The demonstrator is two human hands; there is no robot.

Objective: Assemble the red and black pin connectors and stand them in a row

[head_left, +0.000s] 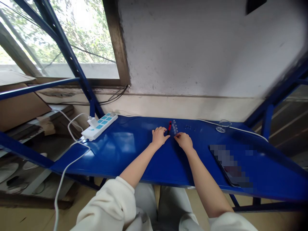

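Observation:
A clear, knobbly plastic strip (174, 126) lies near the back of the blue table. The fingers of my right hand (184, 141) are pinched at its near end. Just left of the strip is a thin red-and-black object (169, 126), too small to name for certain. My left hand (159, 136) rests beside that object, thumb and fingers apart, with nothing visible between them. My right fingertips partly cover the near end of the strip.
On the blue table (115, 160) stands a white power strip (101, 126) with a plug and cable at left. A dark flat device (227, 165), partly blurred out, lies at right. Clear round pieces (220, 129) and a white cable sit behind it. Blue posts flank the table.

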